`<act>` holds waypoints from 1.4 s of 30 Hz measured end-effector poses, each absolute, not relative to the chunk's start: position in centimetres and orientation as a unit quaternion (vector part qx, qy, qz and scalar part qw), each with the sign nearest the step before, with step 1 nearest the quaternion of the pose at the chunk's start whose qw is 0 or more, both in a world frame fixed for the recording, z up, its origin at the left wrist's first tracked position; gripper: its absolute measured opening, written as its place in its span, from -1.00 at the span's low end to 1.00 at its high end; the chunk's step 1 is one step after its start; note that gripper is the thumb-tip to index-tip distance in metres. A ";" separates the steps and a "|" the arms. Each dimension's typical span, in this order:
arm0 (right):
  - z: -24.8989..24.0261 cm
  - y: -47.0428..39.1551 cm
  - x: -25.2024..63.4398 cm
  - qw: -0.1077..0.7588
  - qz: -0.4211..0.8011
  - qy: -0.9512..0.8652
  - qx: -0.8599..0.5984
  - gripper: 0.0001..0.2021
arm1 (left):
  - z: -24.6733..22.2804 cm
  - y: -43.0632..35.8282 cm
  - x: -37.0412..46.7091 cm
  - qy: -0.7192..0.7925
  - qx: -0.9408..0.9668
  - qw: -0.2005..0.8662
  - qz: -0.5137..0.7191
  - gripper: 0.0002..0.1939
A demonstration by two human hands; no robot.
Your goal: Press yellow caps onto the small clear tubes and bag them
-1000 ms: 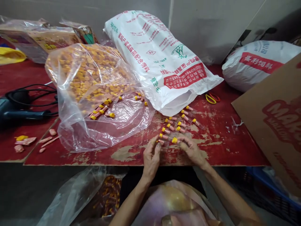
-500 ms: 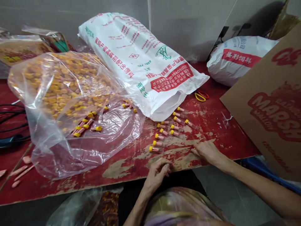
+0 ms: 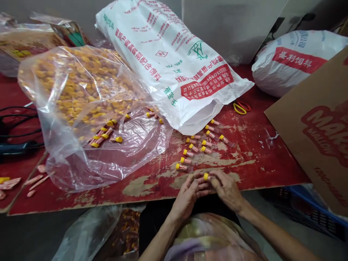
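Note:
My right hand (image 3: pixel 226 187) pinches a small clear tube with a yellow cap (image 3: pixel 206 176) over the table's front edge. My left hand (image 3: pixel 190 189) faces it, fingers loosely spread and apart, with the fingertips close to the tube; I see nothing held in it. Just beyond my hands lie several capped tubes (image 3: pixel 184 167) with pink-and-white filling, in loose rows with their yellow caps pointing left. Behind them is the open mouth of a white printed sack (image 3: pixel 174 69).
A clear plastic bag (image 3: pixel 89 85) full of yellow-capped tubes covers the left side. Yellow-and-red-handled scissors (image 3: pixel 240 107) lie beyond the tubes. A cardboard box (image 3: pixel 312 123) stands at right, before another white sack (image 3: pixel 296 59). Black cables (image 3: pixel 19 116) are at far left.
My right hand has come left from the tabletop to meet my left hand, and now holds a yellow-capped tube. My left hand has opened its fingers. The view has shifted slightly.

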State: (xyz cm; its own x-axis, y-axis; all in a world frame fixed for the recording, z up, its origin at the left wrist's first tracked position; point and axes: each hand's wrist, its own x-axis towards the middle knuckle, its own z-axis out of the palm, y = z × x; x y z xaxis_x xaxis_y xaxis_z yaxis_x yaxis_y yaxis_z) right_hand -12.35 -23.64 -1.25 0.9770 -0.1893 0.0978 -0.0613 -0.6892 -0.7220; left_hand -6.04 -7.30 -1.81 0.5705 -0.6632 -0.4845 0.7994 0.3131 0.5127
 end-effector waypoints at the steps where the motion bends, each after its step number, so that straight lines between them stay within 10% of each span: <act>1: -1.2 -22.4 -12.1 0.401 -0.095 0.036 -0.910 -0.76 | -1.8 -7.3 -6.2 0.109 0.355 0.820 -0.435 -0.56; 11: -1.7 -25.9 -4.7 -0.005 -0.115 0.071 -0.991 -0.86 | -1.6 -6.3 -6.6 0.148 0.356 0.835 -0.392 -0.58; 17: 0.3 -28.1 -7.0 0.074 0.005 0.089 -0.993 -0.81 | -1.7 -6.1 -6.8 0.129 0.347 0.830 -0.418 -0.57; 25: 1.9 -27.8 -7.5 -0.074 0.227 0.052 -0.970 -0.70 | -2.0 -6.5 -6.4 0.118 0.368 0.802 -0.455 -0.57; 33: -0.2 -28.0 -7.8 -0.055 0.158 0.050 -0.985 -0.70 | -1.7 -6.9 -5.8 0.145 0.334 0.812 -0.456 -0.68; 42: -0.6 -20.3 -10.1 0.289 -0.091 -0.054 -0.952 -0.62 | -1.7 -4.9 -6.2 0.198 0.195 0.871 -0.405 -0.72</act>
State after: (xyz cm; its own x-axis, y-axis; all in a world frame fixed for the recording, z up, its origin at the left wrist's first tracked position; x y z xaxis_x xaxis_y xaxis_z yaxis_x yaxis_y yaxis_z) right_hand -10.13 -20.28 -0.57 0.9776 0.0493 0.2047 0.1547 -0.8277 -0.5394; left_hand -6.22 -4.95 -1.67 0.5938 -0.6284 -0.5024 0.7825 0.5963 0.1790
